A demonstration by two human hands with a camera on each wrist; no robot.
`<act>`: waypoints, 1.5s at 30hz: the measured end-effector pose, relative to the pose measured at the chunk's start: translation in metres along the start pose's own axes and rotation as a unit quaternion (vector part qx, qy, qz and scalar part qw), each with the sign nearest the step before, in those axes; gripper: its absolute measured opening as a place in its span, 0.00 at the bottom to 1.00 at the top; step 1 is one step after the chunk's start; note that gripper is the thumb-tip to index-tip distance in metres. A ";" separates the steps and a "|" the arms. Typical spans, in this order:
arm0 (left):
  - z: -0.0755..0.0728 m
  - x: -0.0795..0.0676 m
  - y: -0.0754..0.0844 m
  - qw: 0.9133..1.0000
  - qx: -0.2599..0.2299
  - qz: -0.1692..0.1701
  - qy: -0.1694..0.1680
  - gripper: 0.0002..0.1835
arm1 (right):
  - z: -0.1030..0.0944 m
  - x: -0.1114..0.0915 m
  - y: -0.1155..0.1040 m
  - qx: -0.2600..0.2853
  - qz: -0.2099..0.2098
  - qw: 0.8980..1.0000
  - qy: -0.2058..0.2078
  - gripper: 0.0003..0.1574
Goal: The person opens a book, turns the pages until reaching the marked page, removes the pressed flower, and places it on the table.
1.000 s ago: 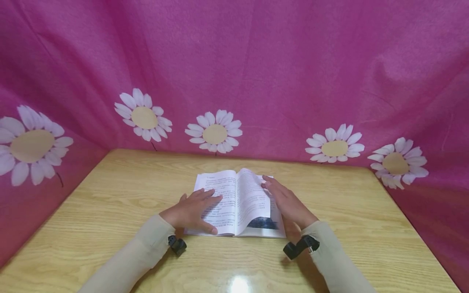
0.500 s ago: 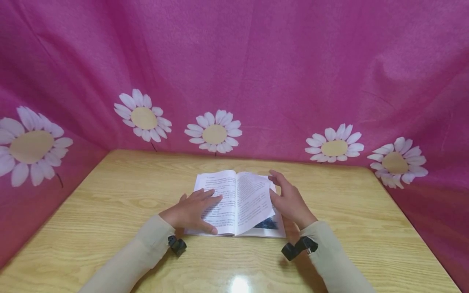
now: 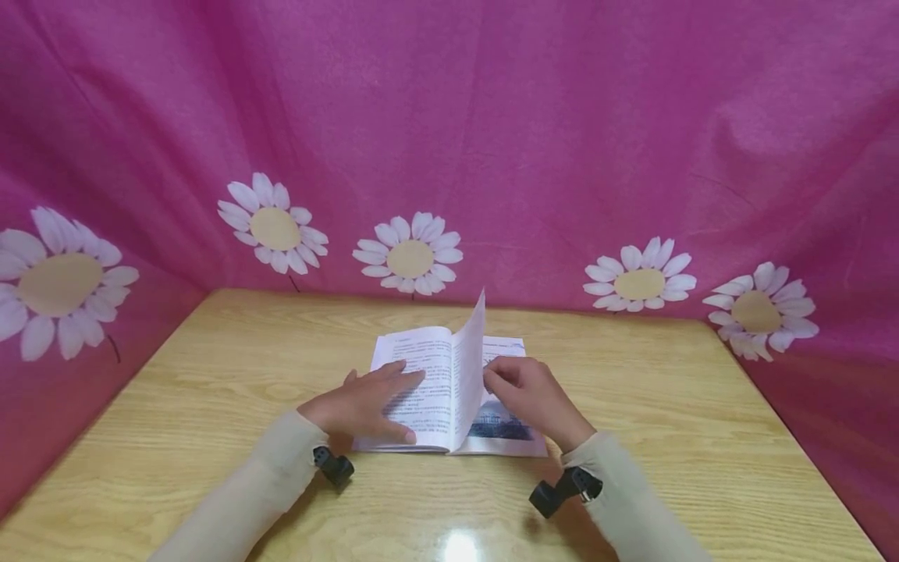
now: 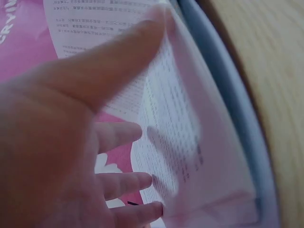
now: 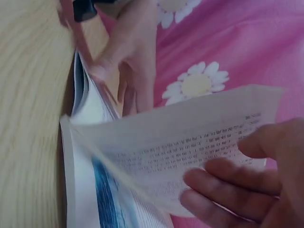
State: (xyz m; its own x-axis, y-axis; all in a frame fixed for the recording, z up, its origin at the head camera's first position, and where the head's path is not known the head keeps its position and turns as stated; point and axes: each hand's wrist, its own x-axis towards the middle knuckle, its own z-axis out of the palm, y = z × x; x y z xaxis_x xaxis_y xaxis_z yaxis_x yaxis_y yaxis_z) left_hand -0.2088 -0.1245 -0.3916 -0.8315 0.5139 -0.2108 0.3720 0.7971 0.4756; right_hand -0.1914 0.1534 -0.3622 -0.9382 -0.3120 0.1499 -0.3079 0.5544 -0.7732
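An open book (image 3: 502, 447) lies on the wooden table, printed text on its left page and a dark landscape picture on the right. One page (image 3: 469, 375) stands almost upright from the middle. My left hand (image 3: 361, 402) rests on the left page, fingers spread; its thumb lies near the lower edge in the left wrist view. My right hand (image 3: 541, 394) is on the right side of the raised page, fingertips against it. In the right wrist view, the thumb and several bent fingers (image 5: 223, 199) show apart, in front of this page (image 5: 190, 128).
Wood-grained tabletop (image 3: 232, 367) surrounds the book, with a bright light reflection near its front edge. A pink cloth (image 3: 520, 156) with large white daisies hangs along the back and sides. A black wrist device (image 3: 333, 467) is strapped to each sleeve.
The page under my right hand has risen from lying bent over the right side to nearly upright. My right hand has moved left with it, fingers more bent. My left hand stays nearly still.
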 end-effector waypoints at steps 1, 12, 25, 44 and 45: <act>-0.001 0.000 -0.002 1.000 -0.017 -0.002 0.003 0.50 | 0.001 -0.001 -0.001 0.001 -0.006 1.000 -0.017 0.11; -0.017 0.001 -0.017 0.942 -0.332 -0.040 0.039 0.43 | 0.016 -0.010 -0.008 -0.051 -0.068 0.985 -0.153 0.19; -0.019 0.007 -0.019 0.935 -0.336 -0.063 0.097 0.46 | 0.039 -0.018 -0.011 -0.096 -0.140 0.965 -0.201 0.18; -0.019 -0.003 0.000 0.992 -0.057 0.027 0.114 0.46 | 0.053 -0.023 -0.014 -0.200 -0.171 0.947 -0.183 0.15; -0.018 -0.003 0.001 0.993 -0.019 0.040 0.107 0.47 | 0.054 -0.024 -0.014 -0.203 -0.171 0.946 -0.183 0.14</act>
State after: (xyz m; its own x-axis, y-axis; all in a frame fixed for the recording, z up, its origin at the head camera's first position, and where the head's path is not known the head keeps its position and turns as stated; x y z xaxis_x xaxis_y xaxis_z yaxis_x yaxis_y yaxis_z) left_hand -0.2137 -0.1311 -0.3756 -0.8705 0.4919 0.0129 0.4270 0.7420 0.5169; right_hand -0.1566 0.1117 -0.3882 -0.6778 -0.7322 0.0676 -0.6892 0.6006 -0.4053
